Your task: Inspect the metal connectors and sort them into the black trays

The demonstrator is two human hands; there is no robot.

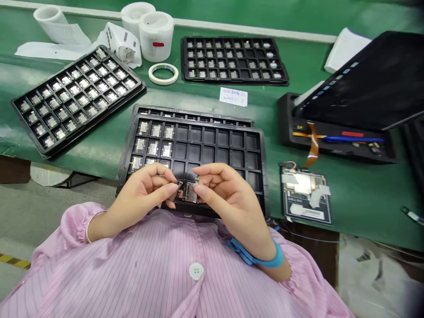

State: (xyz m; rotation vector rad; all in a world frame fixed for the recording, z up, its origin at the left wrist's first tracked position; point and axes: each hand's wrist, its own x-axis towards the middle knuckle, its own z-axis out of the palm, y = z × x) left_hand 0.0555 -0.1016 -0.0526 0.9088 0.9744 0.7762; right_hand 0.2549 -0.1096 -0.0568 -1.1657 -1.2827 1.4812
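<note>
A small silver module (pixel 191 191) with a dark, partly copper-coloured end is held between both hands, over the front of a black compartment tray (pixel 264 163). My left hand (pixel 145 187) pinches its left end between thumb and fingers. On the right side, my right hand (pixel 228 194) grips the metal part with thumb and forefinger, the other fingers curled. Silver modules (pixel 153 148) fill cells in the tray's left columns, while the middle and right cells that show are bare. Both hands hide some front cells. Another tray's edge (pixel 194 112) shows behind and beneath this one.
A filled tray (pixel 74 99) lies at the left, another (pixel 234 60) at the back. Tape (pixel 163 73), white rolls (pixel 156 36) and a handwritten label (pixel 233 96) lie behind. At the right are an open black box (pixel 288 121) with a screen and a circuit board (pixel 306 194) on a ribbon cable.
</note>
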